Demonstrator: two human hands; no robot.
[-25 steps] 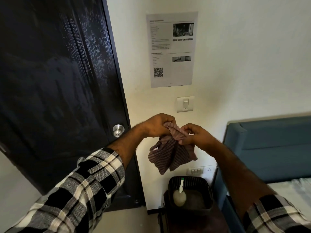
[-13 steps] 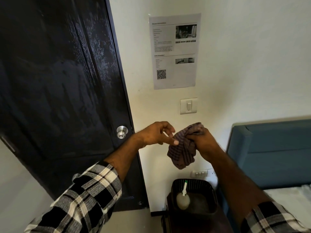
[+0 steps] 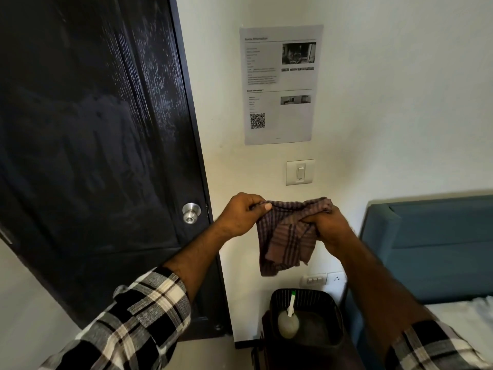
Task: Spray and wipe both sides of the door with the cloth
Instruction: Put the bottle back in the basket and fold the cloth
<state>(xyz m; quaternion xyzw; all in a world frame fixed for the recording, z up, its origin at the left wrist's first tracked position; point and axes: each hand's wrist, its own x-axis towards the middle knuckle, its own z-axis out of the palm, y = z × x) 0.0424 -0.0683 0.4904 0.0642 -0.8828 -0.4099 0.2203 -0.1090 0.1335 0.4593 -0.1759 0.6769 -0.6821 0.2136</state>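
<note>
Head view: one checked cloth (image 3: 286,233) hangs before the wall, right of the one black door (image 3: 88,145). The left hand (image 3: 241,214) pinches its left top corner; the right hand (image 3: 326,225) grips its right top edge, fingers curled. One spray bottle (image 3: 289,320) lies in one black basket (image 3: 333,313) below.

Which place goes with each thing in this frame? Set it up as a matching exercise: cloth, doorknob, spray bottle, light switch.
Things:
1. cloth
2. doorknob
3. spray bottle
4. light switch

Places:
A. on the wall under the printed notice
B. in the black basket
C. held between the left hand and right hand
D. on the dark door

Pairs: 1-C, 2-D, 3-B, 4-A
</note>
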